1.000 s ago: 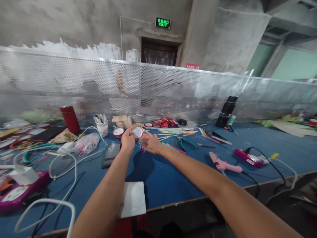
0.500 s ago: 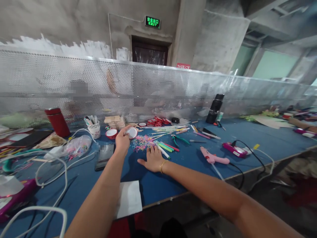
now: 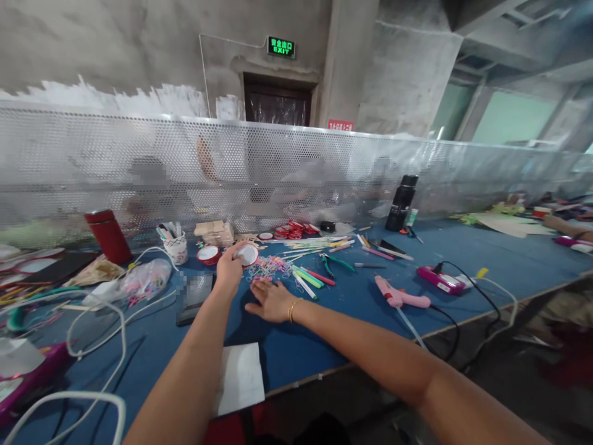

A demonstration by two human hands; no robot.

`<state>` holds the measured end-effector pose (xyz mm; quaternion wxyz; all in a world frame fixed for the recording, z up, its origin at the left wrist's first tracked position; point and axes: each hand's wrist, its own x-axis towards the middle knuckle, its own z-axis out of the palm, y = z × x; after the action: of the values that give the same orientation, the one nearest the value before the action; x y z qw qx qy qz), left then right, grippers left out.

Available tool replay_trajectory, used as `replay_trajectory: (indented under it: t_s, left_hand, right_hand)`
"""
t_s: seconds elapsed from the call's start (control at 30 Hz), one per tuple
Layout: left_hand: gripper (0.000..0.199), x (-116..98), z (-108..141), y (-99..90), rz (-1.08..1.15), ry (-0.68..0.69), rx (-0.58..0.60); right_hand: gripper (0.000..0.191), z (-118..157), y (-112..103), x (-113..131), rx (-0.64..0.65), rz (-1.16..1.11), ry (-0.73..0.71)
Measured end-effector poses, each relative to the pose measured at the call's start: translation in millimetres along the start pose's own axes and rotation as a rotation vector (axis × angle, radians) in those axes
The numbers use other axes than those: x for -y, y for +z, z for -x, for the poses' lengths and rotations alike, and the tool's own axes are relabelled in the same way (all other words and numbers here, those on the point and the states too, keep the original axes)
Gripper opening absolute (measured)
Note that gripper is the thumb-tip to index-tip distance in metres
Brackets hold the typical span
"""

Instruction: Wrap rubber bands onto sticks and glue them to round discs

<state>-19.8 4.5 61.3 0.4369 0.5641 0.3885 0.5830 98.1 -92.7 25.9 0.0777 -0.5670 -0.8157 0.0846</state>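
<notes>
My left hand (image 3: 229, 269) grips a round white disc with a red rim (image 3: 249, 254) above the blue table (image 3: 287, 346). Palm down, my right hand (image 3: 272, 301) lies with its fingers apart at the near edge of a loose pile of multicoloured bands (image 3: 273, 267); whether a band is under the fingertips is hidden. Right of that hand lie several markers (image 3: 311, 278) in white, green and red. A red-rimmed round tin (image 3: 208, 254) stands just left of my left hand. Below my left forearm, a white paper (image 3: 243, 377) lies partly covered.
A phone (image 3: 195, 298), a bag of bands (image 3: 147, 279), a marker cup (image 3: 175, 246) and a red bottle (image 3: 109, 236) stand left. Green pliers (image 3: 336, 264), a pink glue gun (image 3: 401, 294), a black bottle (image 3: 402, 204) and a purple device (image 3: 440, 280) lie right. A perforated screen (image 3: 287, 173) runs behind.
My right hand has slid left, away from the markers, along the near side of the bands. My left hand still holds the disc in nearly the same place.
</notes>
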Motion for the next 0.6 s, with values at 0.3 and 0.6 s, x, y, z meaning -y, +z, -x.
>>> replay_trajectory:
  t_s: [0.3, 0.6]
  left_hand:
    - [0.046, 0.0, -5.0, -2.5, -0.050, 0.081, -0.020]
    - [0.049, -2.9, -1.2, 3.2, -0.026, 0.011, 0.009]
  right_hand:
    - [0.063, -39.1, 4.3, 5.5, -0.055, 0.002, -0.043]
    - [0.072, 4.1, -11.1, -4.8, -0.047, -0.064, 0.118]
